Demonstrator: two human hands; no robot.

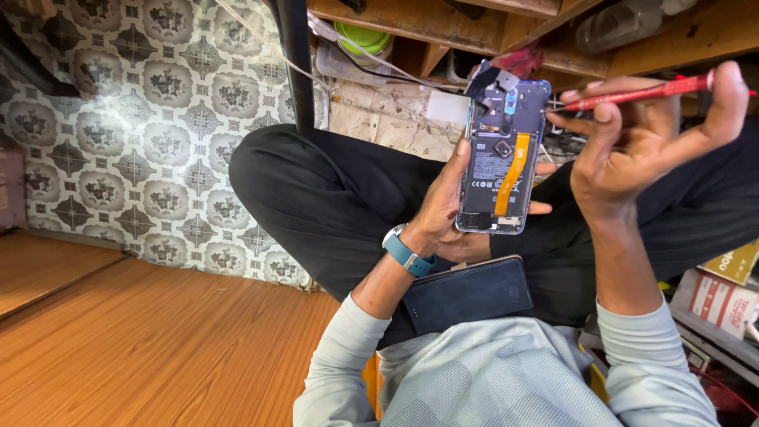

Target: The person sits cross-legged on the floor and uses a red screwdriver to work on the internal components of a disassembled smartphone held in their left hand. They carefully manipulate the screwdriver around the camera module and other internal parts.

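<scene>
- Left hand point(443, 213), centre of frame, clamped around an opened smartphone point(504, 150): thumb on the left edge, fingertips just showing past the right edge. The grip leaves the exposed insides facing the camera, likely so they can be worked on.
- Phone sits centre-right, upper half of frame, held up in the air above the lap, back cover off. Dark battery, orange flex cable point(514, 172) running down the right side, small camera parts near the top.
- Right hand point(632, 146), right of frame, closed on a red screwdriver point(648, 92), pinched between thumb and fingers. The tool lies roughly level with its tip pointing left toward the phone's top right corner; tip looks just beside the phone, contact can't be told.
- Hands are apart, with the phone between them.
- Blue wristwatch point(405, 253) on the left wrist, light grey sleeves on both arms.
- Dark flat slab point(466, 294), maybe the removed back cover or another phone, rests on the lap below the held phone, close by the left forearm.
- Person sits cross-legged in black trousers point(332, 198) on a wooden floor point(142, 348), lower left.
- Patterned floor covering point(150, 119) fills upper left; wooden bench underside point(443, 24) along the top; printed boxes point(723, 300) at right edge.
</scene>
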